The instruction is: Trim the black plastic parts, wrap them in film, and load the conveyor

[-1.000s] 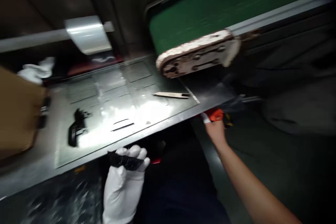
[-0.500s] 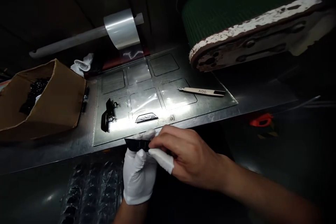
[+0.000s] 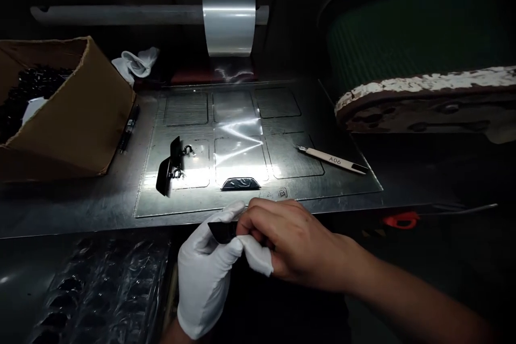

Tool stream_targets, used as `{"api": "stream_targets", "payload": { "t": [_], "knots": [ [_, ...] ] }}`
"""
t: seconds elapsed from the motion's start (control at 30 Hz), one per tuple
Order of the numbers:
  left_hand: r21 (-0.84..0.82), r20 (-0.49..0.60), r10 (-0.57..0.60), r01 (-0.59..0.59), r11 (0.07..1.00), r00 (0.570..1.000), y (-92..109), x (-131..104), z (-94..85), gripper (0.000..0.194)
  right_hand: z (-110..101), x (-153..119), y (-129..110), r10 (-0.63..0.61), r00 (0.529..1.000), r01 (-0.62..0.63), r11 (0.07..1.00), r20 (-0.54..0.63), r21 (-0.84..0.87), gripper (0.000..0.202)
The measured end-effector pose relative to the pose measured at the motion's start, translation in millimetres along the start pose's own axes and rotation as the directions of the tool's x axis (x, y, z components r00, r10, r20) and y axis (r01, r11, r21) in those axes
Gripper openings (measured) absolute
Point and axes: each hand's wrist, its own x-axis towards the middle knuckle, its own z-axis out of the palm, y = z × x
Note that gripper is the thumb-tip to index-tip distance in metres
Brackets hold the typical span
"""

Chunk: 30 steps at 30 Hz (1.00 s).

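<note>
Two hands meet over a small black part [image 3: 217, 231], held just off the near edge of the metal worktop [image 3: 60, 208]. The right hand [image 3: 290, 242], a second ago out at an orange loop-shaped item [image 3: 402, 220], has come across to join the left hand [image 3: 205, 277]; both now share the part, which suggests close fingertip work is under way. The white-gloved left grasps it, while the right (bare but for a white thumb cover) pinches its right end. The part looks plain and dark, its left end slanting; fingers hide the rest.
</note>
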Motion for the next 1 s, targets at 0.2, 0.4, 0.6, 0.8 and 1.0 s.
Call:
{"api": "stream_targets", "payload": {
  "t": [0.2,0.4,0.6,0.8,1.0],
  "knots": [
    [0.346,0.024,0.485,-0.463,0.816,0.874,23,23,-7.1,0.046,-43,34,13,0.005,1.0,-0.015,0.936,-0.028,-0.352,0.011],
    [0.625,0.22,0.649,-0.616,0.479,0.728,22,44,-21.2,0.046,-58,75,27,0.191,0.939,0.104,0.634,0.286,-0.766,0.02],
    [0.635,0.263,0.595,-0.601,0.486,0.759,23,44,-23.2,0.046,-53,83,33,0.196,0.925,0.164,0.568,0.326,-0.807,0.012],
    [0.605,0.289,0.594,-0.624,0.495,0.751,24,44,-25.0,0.048,-51,84,38,0.202,0.924,0.157,0.572,0.324,-0.805,0.009],
    [0.598,0.301,0.615,-0.646,0.474,0.729,21,45,-25.2,0.053,-47,87,43,0.245,0.915,0.105,0.62,0.319,-0.777,0.013]
  ]
}}
